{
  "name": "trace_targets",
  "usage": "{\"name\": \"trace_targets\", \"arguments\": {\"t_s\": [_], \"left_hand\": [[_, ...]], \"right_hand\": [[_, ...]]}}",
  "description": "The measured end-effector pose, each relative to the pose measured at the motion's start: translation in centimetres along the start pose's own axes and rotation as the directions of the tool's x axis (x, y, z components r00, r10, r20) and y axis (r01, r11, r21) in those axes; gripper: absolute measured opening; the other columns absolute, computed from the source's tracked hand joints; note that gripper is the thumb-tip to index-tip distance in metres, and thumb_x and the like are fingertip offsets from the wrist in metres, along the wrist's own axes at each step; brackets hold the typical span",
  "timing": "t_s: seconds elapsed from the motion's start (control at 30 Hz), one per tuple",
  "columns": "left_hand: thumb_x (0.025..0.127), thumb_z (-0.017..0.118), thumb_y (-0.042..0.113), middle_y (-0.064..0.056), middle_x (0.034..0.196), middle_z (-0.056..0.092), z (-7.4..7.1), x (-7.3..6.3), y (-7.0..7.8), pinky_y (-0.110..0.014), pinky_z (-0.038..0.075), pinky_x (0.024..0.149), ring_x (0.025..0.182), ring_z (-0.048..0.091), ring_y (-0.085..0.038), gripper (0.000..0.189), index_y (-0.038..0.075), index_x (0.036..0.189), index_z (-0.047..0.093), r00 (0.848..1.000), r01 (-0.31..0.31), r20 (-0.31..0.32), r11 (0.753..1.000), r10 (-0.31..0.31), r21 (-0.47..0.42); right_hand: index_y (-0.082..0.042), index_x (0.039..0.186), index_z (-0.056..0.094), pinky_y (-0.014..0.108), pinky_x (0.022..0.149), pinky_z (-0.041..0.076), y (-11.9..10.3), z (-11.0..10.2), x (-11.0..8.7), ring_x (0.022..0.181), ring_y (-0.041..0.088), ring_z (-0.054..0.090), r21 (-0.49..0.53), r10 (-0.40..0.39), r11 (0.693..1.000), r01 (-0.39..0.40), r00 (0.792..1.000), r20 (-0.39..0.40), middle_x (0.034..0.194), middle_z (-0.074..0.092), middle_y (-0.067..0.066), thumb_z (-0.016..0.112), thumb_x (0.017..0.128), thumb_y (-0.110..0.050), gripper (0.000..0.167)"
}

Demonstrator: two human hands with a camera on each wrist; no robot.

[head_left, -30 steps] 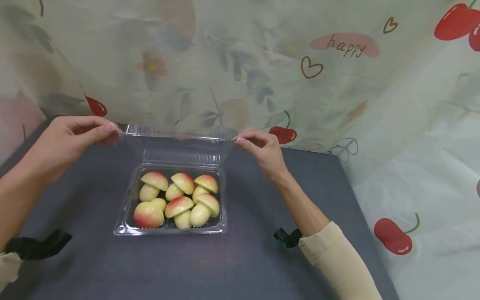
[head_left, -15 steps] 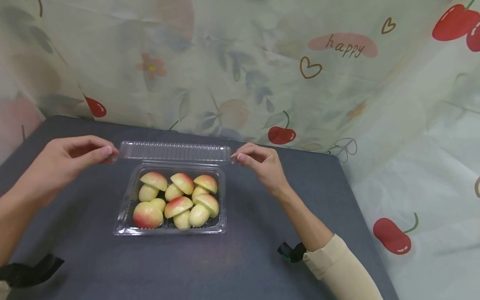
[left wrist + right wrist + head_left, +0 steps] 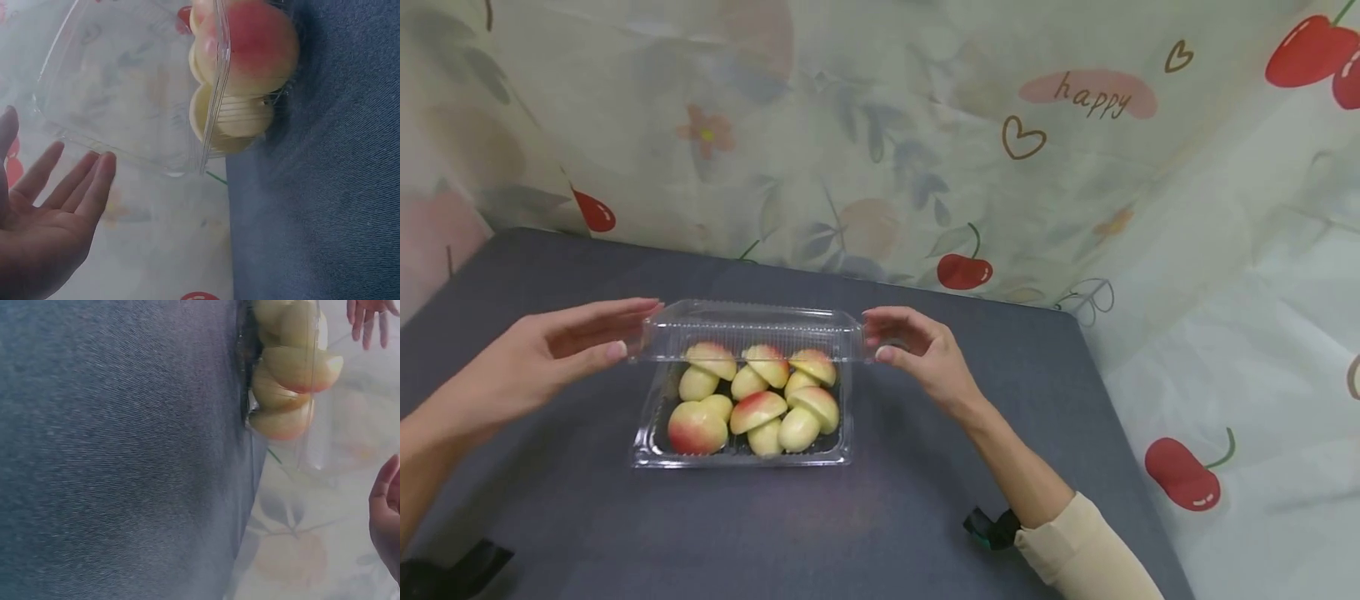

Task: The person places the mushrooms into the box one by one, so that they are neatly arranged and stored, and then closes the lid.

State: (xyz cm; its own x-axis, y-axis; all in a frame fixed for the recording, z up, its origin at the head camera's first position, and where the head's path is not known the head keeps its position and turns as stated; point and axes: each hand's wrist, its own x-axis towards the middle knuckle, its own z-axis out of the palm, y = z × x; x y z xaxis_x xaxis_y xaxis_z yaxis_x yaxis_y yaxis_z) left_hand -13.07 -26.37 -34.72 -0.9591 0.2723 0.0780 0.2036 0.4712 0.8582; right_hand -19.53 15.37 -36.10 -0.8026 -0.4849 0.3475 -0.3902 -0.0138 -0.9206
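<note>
A clear plastic clamshell box [image 3: 642, 450] sits on the table with several yellow, red-tinged mushroom-shaped pieces [image 3: 757, 412] in its tray. Its ribbed lid [image 3: 752, 312] is raised and tilted over the back row of pieces. At the lid's left end is my left hand [image 3: 568, 346], thumb and fingers spread apart. In the left wrist view the left fingertips [image 3: 106, 164] lie right at the lid's edge. My right hand [image 3: 921, 346] stands at the lid's right end, fingers loosely bent and thumb apart from them. Only part of the right hand shows in the right wrist view.
The dark grey table [image 3: 910, 500] lies under the box. Behind it hangs a pale curtain [image 3: 865, 150] printed with cherries, flowers and hearts. Each wrist has a black strap [image 3: 992, 529].
The lid has swung up from the back and forward over the tray's far row. Both hands moved nearer with it, their pinch on its edges loosening into spread fingers.
</note>
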Motion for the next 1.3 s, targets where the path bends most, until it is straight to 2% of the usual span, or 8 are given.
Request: {"name": "trace_targets", "arguments": {"t_s": [0.17, 0.33, 0.47, 0.57, 0.67, 0.87, 1.1, 1.3], "left_hand": [[0.098, 0.064, 0.012, 0.011, 0.142, 0.056, 0.6, -0.7, -0.1, -0.013, 0.052, 0.084, 0.117, 0.056, 0.007, 0.051, 0.023, 0.146, 0.051, 1.0, 0.013, 0.0, 0.999, -0.013, -0.036], [0.096, 0.065, 0.006, 0.009, 0.145, 0.053, 1.2, -1.2, -0.4, -0.017, 0.054, 0.084, 0.12, 0.056, 0.004, 0.054, 0.013, 0.148, 0.049, 1.0, -0.026, 0.01, 0.994, 0.027, -0.104], [0.094, 0.066, 0.001, 0.005, 0.148, 0.05, 1.7, -1.7, -0.7, -0.019, 0.054, 0.086, 0.122, 0.055, 0.001, 0.058, 0.007, 0.148, 0.047, 0.997, -0.061, 0.025, 0.986, 0.066, -0.158], [0.092, 0.068, 0.0, 0.004, 0.149, 0.049, 2.3, -2.1, -0.9, -0.019, 0.054, 0.085, 0.122, 0.054, 0.004, 0.059, 0.008, 0.148, 0.048, 0.998, -0.053, 0.019, 0.983, 0.057, -0.173], [0.091, 0.07, 0.0, 0.005, 0.15, 0.049, 3.0, -2.5, -1.2, -0.017, 0.054, 0.084, 0.122, 0.053, 0.006, 0.06, 0.006, 0.146, 0.05, 0.999, -0.05, -0.012, 0.985, 0.048, -0.163], [0.086, 0.073, -0.003, 0.007, 0.15, 0.048, 4.4, -3.6, -1.6, -0.013, 0.051, 0.087, 0.122, 0.053, 0.006, 0.057, 0.001, 0.14, 0.055, 0.995, -0.065, -0.086, 0.986, 0.052, -0.154], [0.082, 0.077, -0.004, 0.004, 0.15, 0.048, 5.5, -4.2, -2.2, -0.012, 0.049, 0.091, 0.123, 0.053, 0.005, 0.06, 0.003, 0.138, 0.057, 0.989, -0.094, -0.124, 0.991, 0.081, -0.099], [0.078, 0.083, 0.004, -0.001, 0.154, 0.043, 6.6, -4.4, -3.1, -0.007, 0.044, 0.092, 0.123, 0.046, 0.012, 0.073, 0.013, 0.144, 0.052, 0.989, -0.056, -0.138, 0.998, 0.052, -0.026]], "right_hand": [[0.003, 0.137, 0.055, 0.035, 0.085, 0.057, 0.3, 0.1, -0.8, 0.109, 0.03, 0.062, 0.015, 0.002, 1.0, -0.004, 0.996, 0.09, 0.14, 0.054, 0.01, 0.077, 0.089, -0.022, 0.058], [0.004, 0.134, 0.058, 0.039, 0.095, 0.054, 0.3, 0.3, -1.5, 0.113, 0.033, 0.059, 0.031, 0.014, 0.999, -0.019, 0.99, 0.139, 0.144, 0.052, 0.014, 0.077, 0.089, -0.019, 0.054], [0.008, 0.13, 0.06, 0.037, 0.092, 0.055, 0.5, 0.4, -2.1, 0.113, 0.036, 0.059, 0.064, 0.026, 0.997, -0.036, 0.988, 0.154, 0.146, 0.05, 0.018, 0.076, 0.089, -0.013, 0.049], [0.01, 0.13, 0.059, 0.036, 0.09, 0.056, 0.6, 0.6, -2.5, 0.112, 0.034, 0.059, 0.062, 0.025, 0.997, -0.035, 0.986, 0.163, 0.147, 0.047, 0.02, 0.077, 0.087, -0.009, 0.05], [0.011, 0.13, 0.059, 0.039, 0.089, 0.056, 0.8, 0.8, -3.0, 0.109, 0.033, 0.06, 0.036, 0.009, 0.999, -0.015, 0.985, 0.175, 0.148, 0.045, 0.023, 0.077, 0.086, -0.006, 0.05], [0.007, 0.13, 0.061, 0.045, 0.086, 0.056, 1.1, 1.6, -3.5, 0.105, 0.043, 0.06, -0.029, -0.001, 1.0, 0.007, 0.982, 0.187, 0.15, 0.042, 0.023, 0.077, 0.083, 0.003, 0.05], [0.004, 0.132, 0.06, 0.047, 0.084, 0.057, 2.0, 2.3, -4.4, 0.115, 0.031, 0.059, -0.156, 0.011, 0.988, 0.017, 0.985, 0.174, 0.152, 0.039, 0.016, 0.082, 0.078, 0.003, 0.059], [-0.006, 0.128, 0.067, 0.038, 0.088, 0.057, 2.9, 2.9, -5.1, 0.111, 0.024, 0.064, -0.245, 0.045, 0.969, -0.007, 0.988, 0.149, 0.148, 0.045, 0.011, 0.085, 0.078, -0.005, 0.053]]}}
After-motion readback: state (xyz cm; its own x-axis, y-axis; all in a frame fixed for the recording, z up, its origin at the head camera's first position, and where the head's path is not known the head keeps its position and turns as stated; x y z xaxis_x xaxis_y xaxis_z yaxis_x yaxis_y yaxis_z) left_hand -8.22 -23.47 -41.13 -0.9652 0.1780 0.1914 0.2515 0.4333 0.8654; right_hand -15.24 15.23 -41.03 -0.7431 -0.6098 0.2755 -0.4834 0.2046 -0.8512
